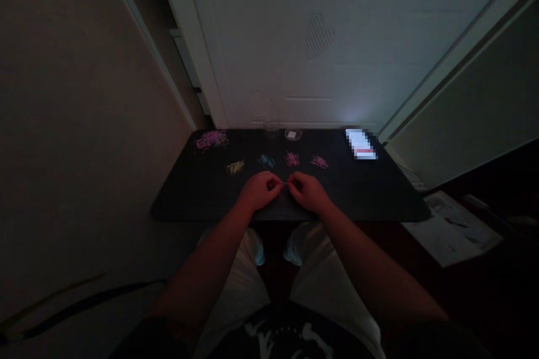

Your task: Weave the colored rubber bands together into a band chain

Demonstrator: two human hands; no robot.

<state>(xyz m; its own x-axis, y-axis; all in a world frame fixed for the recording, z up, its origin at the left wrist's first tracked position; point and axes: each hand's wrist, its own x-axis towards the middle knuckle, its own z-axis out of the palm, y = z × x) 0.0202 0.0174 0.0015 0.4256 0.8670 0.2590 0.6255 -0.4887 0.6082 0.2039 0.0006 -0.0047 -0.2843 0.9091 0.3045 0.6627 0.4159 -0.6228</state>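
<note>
My left hand (pixel 261 189) and my right hand (pixel 306 190) are both closed in a pinch near the front middle of the dark table (pixel 197 196). Their fingertips almost meet, with a tiny thin piece between them, too small to name. Just beyond the hands lie small piles of thin pieces: a yellowish pile (pixel 234 167), a blue pile (pixel 266 161), a pink pile (pixel 292 159) and a purple-pink pile (pixel 319 161). A larger mixed pile (pixel 211 140) is at the back left.
A clear round container (pixel 272 129) and a round lid-like piece (pixel 293 134) with a white square stand at the back. A lit phone (pixel 361 144) lies at the back right. Behind is a white door (pixel 269 39); papers (pixel 455 227) lie lower right.
</note>
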